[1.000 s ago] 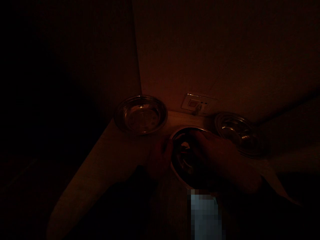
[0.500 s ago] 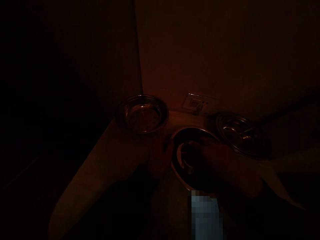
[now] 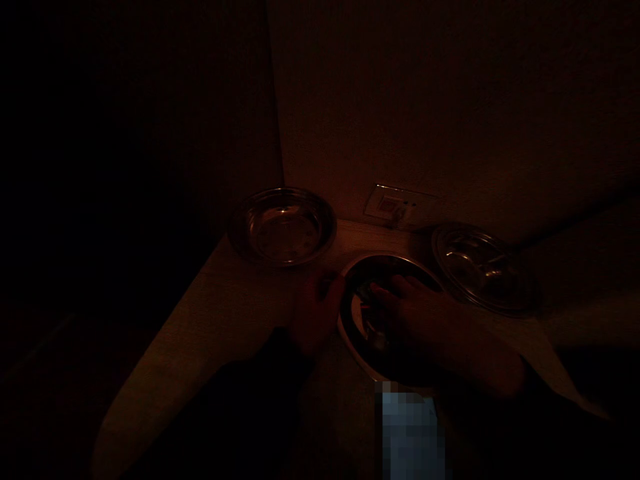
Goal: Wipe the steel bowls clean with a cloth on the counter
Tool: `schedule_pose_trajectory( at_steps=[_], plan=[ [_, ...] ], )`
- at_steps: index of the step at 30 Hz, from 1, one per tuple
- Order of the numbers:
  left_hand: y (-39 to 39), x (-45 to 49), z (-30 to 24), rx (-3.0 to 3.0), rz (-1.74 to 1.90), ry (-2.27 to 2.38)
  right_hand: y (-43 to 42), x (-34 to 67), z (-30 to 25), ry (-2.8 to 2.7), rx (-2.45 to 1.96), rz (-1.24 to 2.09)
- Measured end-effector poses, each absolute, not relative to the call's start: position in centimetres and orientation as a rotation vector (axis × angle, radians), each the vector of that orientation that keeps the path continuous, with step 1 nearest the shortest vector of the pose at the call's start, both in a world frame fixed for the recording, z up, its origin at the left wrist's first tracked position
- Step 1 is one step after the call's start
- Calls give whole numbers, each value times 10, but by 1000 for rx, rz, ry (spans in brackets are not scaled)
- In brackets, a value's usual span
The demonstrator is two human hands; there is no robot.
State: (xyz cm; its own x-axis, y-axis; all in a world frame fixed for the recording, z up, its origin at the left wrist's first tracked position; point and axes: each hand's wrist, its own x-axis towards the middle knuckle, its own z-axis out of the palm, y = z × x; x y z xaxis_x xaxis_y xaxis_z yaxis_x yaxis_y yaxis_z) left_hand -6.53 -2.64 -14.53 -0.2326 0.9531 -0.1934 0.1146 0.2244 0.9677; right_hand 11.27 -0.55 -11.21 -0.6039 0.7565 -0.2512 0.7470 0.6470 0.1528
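The scene is very dark. A shiny metal bowl [image 3: 387,267] sits on a pale counter [image 3: 215,320] in front of me. My left hand [image 3: 315,313] rests against the bowl's left rim, fingers curled round it. My right hand [image 3: 425,320] reaches into the bowl from the right, its fingers lying over the inside. Whether anything is in those fingers is hidden by the dark.
A second metal bowl [image 3: 283,227] stands at the back left near the wall corner. A third metal bowl [image 3: 483,267] stands at the right. A wall socket plate [image 3: 395,203] sits on the wall behind. The counter's left edge drops into darkness.
My right hand has slid a little lower and to the left inside the bowl. The left hand stays at the rim.
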Motion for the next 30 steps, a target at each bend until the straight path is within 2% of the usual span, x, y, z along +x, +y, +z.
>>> schedule_pose_trajectory(
  at_steps=[5, 12, 23, 30],
  plan=[
    [-26, -64, -146, 1080, 1150, 1551, -7, 104, -112, 2615, 1179, 44],
    [-27, -65, -147, 1184, 1121, 1589, -17, 101, -111, 2813, 948, -202],
    [-26, -67, -145, 1099, 1123, 1543, -6, 102, -112, 2667, 1202, 4],
    [-24, -63, -144, 1070, 1149, 1515, -14, 99, -103, 2738, 1009, -211]
  ],
)
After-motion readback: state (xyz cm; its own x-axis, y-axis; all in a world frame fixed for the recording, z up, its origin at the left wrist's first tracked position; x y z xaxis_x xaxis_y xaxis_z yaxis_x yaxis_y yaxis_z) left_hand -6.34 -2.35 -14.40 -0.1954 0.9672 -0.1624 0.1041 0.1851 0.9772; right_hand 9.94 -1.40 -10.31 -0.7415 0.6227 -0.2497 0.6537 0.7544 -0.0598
